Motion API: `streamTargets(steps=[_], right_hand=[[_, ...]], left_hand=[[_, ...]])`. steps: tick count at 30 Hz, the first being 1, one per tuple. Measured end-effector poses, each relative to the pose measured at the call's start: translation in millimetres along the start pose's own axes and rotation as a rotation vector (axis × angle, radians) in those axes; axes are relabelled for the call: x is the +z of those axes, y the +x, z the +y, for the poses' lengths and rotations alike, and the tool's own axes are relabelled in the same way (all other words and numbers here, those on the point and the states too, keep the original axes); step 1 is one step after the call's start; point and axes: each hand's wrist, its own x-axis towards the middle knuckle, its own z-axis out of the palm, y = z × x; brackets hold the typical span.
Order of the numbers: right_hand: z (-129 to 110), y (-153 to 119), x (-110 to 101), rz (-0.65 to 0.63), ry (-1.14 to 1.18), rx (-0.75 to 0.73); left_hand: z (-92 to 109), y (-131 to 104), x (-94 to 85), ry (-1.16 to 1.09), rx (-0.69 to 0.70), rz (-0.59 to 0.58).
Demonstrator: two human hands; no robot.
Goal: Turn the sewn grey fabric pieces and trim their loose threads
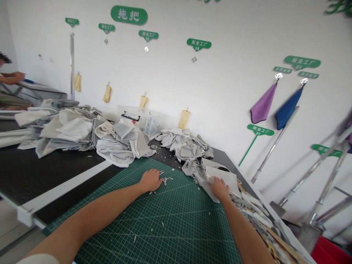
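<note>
My left hand [150, 180] rests closed on the green cutting mat [170, 216], curled over a small tool whose metal tip [162, 172] sticks out past the fingers. Its kind is mostly hidden by the hand. Thin white scraps [166, 180] lie just beside the fingertips. On the right, my right hand [220, 188] has its fingers closed at the near edge of a pale grey cloth [224, 178], which lies over other grey cloths at the mat's right border.
Large heaps of grey and white cloths [66, 126] fill the table's far left. A smaller cloth pile [189, 146] stands at the back. Strips and offcuts [255, 209] crowd the right edge. Gloves [184, 119] hang on the wall. Another person's arm [12, 77] shows far left.
</note>
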Motion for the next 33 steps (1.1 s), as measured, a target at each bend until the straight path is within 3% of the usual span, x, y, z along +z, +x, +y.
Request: streamTargets(steps=[5, 10, 17, 22, 29, 33], right_hand=[[-6.7, 6.6, 4.7, -0.004, -0.092, -0.002], [-7.5, 15.1, -8.4, 0.049, -0.058, 0.059], [7.0, 32.3, -55.5, 0.289, 0.125, 0.263], [15.5, 34.5, -93.2, 0.487, 0.283, 0.332], [-0.4, 13.2, -132.3, 0.734, 0.501, 0.152], [-26.4, -19.2, -140.5, 0.760, 0.614, -0.017]], left_hand=[[-2.1, 0.1, 1.0, 0.004, 0.010, 0.019], [-4.7, -1.3, 2.8, 0.013, 0.023, 0.036], [-5.1, -3.4, 2.3, 0.016, 0.036, 0.045], [-4.2, -4.7, 1.3, 0.026, 0.032, 0.053], [-1.7, -7.4, -0.1, 0.016, -0.005, 0.054], [4.1, -9.2, -12.0, 0.004, 0.025, 0.232]])
